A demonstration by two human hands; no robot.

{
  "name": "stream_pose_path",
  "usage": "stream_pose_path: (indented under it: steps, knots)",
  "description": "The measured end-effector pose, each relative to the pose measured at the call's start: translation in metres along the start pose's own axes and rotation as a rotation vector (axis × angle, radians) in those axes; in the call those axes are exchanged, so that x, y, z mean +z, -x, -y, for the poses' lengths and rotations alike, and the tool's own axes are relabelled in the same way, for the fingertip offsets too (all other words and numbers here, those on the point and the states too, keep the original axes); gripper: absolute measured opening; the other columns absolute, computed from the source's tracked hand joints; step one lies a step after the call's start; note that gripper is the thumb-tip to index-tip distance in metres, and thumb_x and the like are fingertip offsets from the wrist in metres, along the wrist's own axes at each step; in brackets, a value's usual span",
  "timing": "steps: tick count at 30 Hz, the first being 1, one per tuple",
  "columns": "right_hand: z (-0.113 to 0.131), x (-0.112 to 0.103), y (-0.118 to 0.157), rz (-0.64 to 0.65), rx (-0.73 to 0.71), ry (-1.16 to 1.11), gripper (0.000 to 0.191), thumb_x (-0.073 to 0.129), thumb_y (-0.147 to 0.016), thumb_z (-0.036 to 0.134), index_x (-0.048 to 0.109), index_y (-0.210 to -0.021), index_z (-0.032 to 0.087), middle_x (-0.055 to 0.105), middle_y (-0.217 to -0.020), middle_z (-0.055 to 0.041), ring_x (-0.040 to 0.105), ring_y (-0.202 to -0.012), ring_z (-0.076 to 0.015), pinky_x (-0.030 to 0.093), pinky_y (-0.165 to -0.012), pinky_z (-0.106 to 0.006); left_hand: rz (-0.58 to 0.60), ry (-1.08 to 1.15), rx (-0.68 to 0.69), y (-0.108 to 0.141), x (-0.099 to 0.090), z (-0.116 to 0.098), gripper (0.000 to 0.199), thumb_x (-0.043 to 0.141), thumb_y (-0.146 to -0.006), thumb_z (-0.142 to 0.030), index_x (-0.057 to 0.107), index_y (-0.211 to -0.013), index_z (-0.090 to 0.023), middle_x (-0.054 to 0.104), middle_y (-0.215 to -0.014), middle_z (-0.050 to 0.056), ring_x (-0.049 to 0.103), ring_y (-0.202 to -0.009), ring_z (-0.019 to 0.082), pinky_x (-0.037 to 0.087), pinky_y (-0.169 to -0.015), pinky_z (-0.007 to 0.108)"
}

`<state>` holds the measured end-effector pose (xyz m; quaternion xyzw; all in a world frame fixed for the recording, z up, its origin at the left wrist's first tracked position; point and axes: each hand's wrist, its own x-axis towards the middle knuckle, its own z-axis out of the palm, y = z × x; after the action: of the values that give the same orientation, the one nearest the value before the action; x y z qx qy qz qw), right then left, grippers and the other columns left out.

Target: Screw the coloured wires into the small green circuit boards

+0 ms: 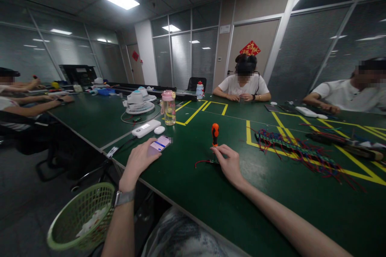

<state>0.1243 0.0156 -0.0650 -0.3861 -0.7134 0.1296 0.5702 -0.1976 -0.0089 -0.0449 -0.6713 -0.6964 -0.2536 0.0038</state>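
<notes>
Screwdriver (214, 133) upright over a small circuit board (213, 162) on the worktop (187, 176), right hand (229, 163) pinching it just below the orange-and-black handle.

Right: thumb and fingertips pressed together on the tool; tip hidden, can't tell if it touches the board. Board has a red wire (200, 162) running out to the left, partly behind the hand. Left hand (138, 161): curled round a phone (161, 144), lit screen up, fingers and thumb on its edges, near the worktop's edge. Just beyond the phone: white round case (159, 129), white power bank (146, 128), clear bottle with pink lid (169, 109). Right side: long bundle of wired boards (297, 148) across yellow tape (249, 132). Co-worker (243, 80) seated opposite.
</notes>
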Motion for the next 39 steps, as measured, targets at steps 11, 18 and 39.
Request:
stream_pose_path:
  steps: [11, 18, 39]
  knots:
    - [-0.001, 0.001, 0.001, -0.004, -0.012, 0.017, 0.017, 0.059, -0.085, 0.026, 0.073, -0.079, 0.018, 0.066, -0.072, -0.003, 0.06, -0.067, -0.0166, 0.044, -0.064, -0.028, -0.067, 0.034, 0.053, 0.012, 0.014, 0.02, 0.053, 0.06, -0.07, -0.059, 0.063, -0.114, -0.029, 0.027, -0.148, 0.008, 0.039, -0.128, 0.037, 0.036, -0.103, 0.051]
    - [-0.002, 0.0, 0.001, -0.002, -0.009, 0.013, 0.018, 0.058, -0.085, 0.026, 0.073, -0.08, 0.018, 0.067, -0.074, -0.0028, 0.061, -0.068, -0.0164, 0.045, -0.064, -0.027, -0.037, -0.012, 0.016, 0.012, 0.014, 0.016, 0.062, 0.059, -0.071, -0.059, 0.054, -0.125, -0.03, 0.02, -0.15, 0.008, 0.037, -0.129, 0.038, 0.036, -0.102, 0.052]
    - [0.001, 0.001, 0.0, 0.001, -0.025, 0.029, 0.026, 0.054, -0.087, 0.031, 0.07, -0.072, 0.017, 0.063, -0.069, -0.0039, 0.058, -0.064, -0.0165, 0.044, -0.062, -0.027, -0.02, 0.889, 0.544, -0.021, 0.016, -0.211, 0.035, 0.034, -0.095, -0.029, 0.052, -0.123, -0.02, 0.061, -0.118, 0.009, 0.062, -0.102, 0.017, 0.048, -0.091, 0.032]
